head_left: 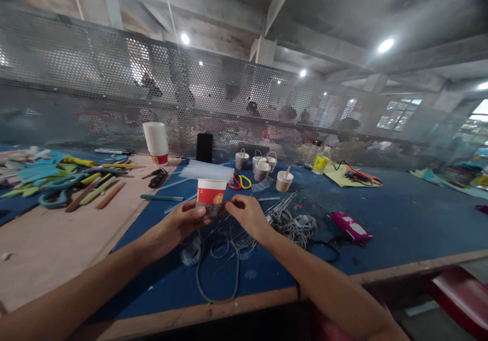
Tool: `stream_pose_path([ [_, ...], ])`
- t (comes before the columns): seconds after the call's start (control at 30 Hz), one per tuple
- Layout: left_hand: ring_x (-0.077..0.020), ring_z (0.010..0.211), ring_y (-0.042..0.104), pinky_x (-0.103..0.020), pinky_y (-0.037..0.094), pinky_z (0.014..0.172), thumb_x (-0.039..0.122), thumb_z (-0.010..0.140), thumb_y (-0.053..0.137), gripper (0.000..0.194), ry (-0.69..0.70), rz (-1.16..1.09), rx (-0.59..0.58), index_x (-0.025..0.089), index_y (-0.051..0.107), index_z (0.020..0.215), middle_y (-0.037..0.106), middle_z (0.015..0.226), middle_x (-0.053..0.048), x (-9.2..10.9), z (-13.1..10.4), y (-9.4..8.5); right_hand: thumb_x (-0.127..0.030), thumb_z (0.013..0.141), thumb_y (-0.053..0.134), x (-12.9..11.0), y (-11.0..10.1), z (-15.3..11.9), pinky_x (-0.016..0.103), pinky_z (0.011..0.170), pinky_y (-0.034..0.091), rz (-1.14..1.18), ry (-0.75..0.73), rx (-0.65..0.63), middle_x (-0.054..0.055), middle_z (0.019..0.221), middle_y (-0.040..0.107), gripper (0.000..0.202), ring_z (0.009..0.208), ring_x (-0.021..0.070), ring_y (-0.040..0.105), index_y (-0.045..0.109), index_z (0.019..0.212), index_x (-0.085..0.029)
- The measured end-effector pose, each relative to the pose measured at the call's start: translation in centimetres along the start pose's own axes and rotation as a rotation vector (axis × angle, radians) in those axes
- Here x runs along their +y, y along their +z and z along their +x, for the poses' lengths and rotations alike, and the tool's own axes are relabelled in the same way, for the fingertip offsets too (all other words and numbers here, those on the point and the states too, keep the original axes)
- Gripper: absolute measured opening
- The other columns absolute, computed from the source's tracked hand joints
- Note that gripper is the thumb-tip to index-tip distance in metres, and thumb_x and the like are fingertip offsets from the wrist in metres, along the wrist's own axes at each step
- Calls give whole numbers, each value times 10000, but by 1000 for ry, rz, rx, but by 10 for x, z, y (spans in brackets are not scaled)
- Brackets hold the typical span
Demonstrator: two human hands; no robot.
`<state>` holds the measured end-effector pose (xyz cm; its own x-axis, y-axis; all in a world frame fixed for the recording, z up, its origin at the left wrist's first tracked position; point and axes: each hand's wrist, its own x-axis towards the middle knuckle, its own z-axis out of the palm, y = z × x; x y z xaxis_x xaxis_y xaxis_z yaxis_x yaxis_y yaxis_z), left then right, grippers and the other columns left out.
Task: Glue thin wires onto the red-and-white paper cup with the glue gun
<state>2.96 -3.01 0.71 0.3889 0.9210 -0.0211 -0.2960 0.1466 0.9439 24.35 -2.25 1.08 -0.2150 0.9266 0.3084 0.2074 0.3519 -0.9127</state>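
Note:
My left hand (179,224) is closed around a red and white paper cup (209,194), held upright over the table. Grey cord (238,275) wraps the bottom part of the cup and hangs below in a long loop onto the blue surface. At the cup's lower right side, the fingers of my right hand (249,218) are pinched on the cord; their tips are partly hidden. A tangled heap of grey cord (295,226) lies just right of my right hand. Beyond the cup are red and yellow handled scissors (241,181) and translucent plastic sheets (206,170).
Several small wrapped cups (262,171) stand behind my hands. At the back left are a stack of paper cups (156,140) and a black phone (205,148). A glue gun (63,191) lies left, a magenta box (351,226) right. A perforated metal screen (217,97) borders the back.

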Motion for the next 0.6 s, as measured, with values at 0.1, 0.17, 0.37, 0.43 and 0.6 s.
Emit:
stream_pose_path([
  [0.1,-280,1144,705,-311,563,937,307,779,829,391,6,-8,10,174,791,1145,769,1245,-130,2,-1,2,-355,874,615,2,0,0,260,705,469,12,-6,-3,1,714,696,238,704,158,632,679,729,-177],
  [0.17,-284,1142,708,-321,569,937,310,785,829,368,10,-17,15,173,795,1125,767,1249,-138,4,-2,3,-371,884,613,3,1,1,258,684,458,-11,-29,14,-7,706,668,249,691,152,606,664,731,-182],
  [0.37,-308,1189,694,-336,578,957,286,791,825,320,19,-18,45,160,801,1085,746,1291,-156,7,-3,4,-382,870,629,5,2,1,271,787,486,-71,-106,98,17,851,657,226,812,164,614,651,755,-188],
  [0.43,-306,1186,697,-327,580,950,279,789,829,333,40,-8,59,154,794,1095,750,1281,-155,6,-1,4,-389,877,622,6,2,2,273,795,487,-58,-98,81,12,824,658,233,808,166,616,647,761,-189],
  [0.6,-283,1131,715,-349,582,960,261,785,836,246,86,-28,127,163,785,1004,775,1203,-132,3,1,2,-403,893,626,5,2,1,274,783,477,-62,-105,73,1,783,654,251,776,162,603,648,762,-189],
])
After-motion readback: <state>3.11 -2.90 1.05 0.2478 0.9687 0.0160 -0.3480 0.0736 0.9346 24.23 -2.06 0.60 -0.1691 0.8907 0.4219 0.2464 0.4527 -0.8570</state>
